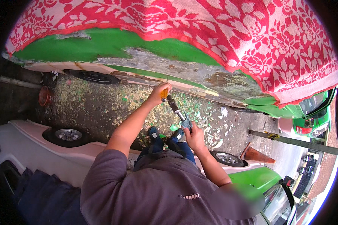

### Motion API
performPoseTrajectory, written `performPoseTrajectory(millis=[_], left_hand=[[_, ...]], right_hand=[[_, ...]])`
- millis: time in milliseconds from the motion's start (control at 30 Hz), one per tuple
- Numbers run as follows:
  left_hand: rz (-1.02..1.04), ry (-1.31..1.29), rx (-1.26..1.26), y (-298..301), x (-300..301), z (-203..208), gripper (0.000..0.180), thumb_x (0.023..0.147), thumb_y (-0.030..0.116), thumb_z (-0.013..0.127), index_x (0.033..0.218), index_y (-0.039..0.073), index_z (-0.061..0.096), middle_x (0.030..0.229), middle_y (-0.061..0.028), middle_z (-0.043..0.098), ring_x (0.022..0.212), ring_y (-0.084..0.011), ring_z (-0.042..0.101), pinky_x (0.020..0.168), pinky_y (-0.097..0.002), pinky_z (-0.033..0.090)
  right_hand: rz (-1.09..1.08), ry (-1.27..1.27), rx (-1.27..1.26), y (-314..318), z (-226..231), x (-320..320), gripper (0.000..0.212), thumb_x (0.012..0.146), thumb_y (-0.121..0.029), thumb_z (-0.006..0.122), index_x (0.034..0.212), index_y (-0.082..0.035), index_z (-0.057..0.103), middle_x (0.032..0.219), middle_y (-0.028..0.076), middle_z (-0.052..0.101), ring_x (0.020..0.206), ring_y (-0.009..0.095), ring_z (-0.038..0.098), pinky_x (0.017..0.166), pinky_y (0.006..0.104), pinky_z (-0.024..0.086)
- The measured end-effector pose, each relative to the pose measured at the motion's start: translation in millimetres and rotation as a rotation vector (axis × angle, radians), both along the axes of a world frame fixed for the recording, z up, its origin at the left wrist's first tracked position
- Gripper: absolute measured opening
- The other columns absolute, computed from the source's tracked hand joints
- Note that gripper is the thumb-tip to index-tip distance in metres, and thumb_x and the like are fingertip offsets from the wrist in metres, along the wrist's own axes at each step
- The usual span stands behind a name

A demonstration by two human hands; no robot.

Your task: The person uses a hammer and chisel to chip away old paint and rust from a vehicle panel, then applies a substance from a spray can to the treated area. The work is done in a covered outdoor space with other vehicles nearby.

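My left hand [159, 93] is closed round an orange-handled screwdriver [164, 95]. Its thin shaft points away from me toward the lower side of a green and pink car [184, 56]; whether the tip touches is too small to tell. My right hand [195, 137] grips a hammer [179, 114] by its blue-grey handle. The dark hammer head is close to the butt of the screwdriver, just below my left hand. Wide grey scraped patches and brown rust cover the car's panel. A red and pink floral towel [214, 30] drapes over its upper part.
Paint and filler chips litter the ground [101, 101] between two cars. Behind me stands a second pink, white and green car [82, 157]. An orange traffic cone [256, 154] and a metal post [296, 141] are at right, a reddish bucket [45, 96] at left.
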State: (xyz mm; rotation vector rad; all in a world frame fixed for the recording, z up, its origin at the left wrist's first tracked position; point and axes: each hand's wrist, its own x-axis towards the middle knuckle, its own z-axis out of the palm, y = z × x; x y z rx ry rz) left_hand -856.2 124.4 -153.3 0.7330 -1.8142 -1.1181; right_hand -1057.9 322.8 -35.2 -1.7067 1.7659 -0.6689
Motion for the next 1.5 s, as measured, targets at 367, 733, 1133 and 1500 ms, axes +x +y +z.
performPoseTrajectory(millis=[367, 733, 1133, 1500], left_hand=[[0.017, -0.124, 0.025, -0.4, -1.2, 13.8, 0.028, 0.066, -0.009, 0.062, 0.083, 0.005, 0.044, 0.092, -0.0109, 0.055, 0.088, -0.0253, 0.056, 0.081, -0.0292, 0.043], [0.244, -0.299, 0.061, -16.8, -12.7, 7.8, 0.017, 0.076, -0.003, 0.06, 0.087, 0.004, 0.05, 0.084, -0.0114, 0.056, 0.08, -0.0292, 0.056, 0.071, -0.036, 0.044], [0.053, -0.353, -0.077, 4.6, -8.5, 32.9, 0.027, 0.07, -0.007, 0.062, 0.089, 0.005, 0.048, 0.089, -0.01, 0.054, 0.091, -0.033, 0.056, 0.076, -0.0384, 0.045], [0.041, -0.3, 0.048, -12.0, -9.0, 34.4, 0.021, 0.074, -0.009, 0.058, 0.086, 0.005, 0.047, 0.083, -0.0104, 0.051, 0.083, -0.0295, 0.053, 0.075, -0.0356, 0.043]], right_hand=[[-0.011, 0.037, 0.01, 4.9, -6.5, -6.6, 0.024, 0.092, -0.022, 0.065, 0.095, 0.0, 0.057, 0.062, 0.019, 0.057, 0.055, 0.038, 0.058, 0.051, 0.044, 0.042], [0.027, 0.205, 0.04, -20.1, -38.8, -3.2, 0.026, 0.09, -0.026, 0.064, 0.099, -0.003, 0.057, 0.076, 0.024, 0.064, 0.069, 0.046, 0.062, 0.059, 0.0516, 0.048], [-0.113, -0.04, 0.095, 7.9, -15.5, -17.7, 0.023, 0.091, -0.024, 0.063, 0.1, -0.003, 0.061, 0.067, 0.021, 0.061, 0.063, 0.041, 0.062, 0.055, 0.0473, 0.046], [-0.031, -0.052, -0.061, 11.7, -21.9, -18.9, 0.028, 0.089, -0.022, 0.064, 0.107, -0.001, 0.058, 0.071, 0.021, 0.062, 0.063, 0.043, 0.061, 0.056, 0.0492, 0.047]])
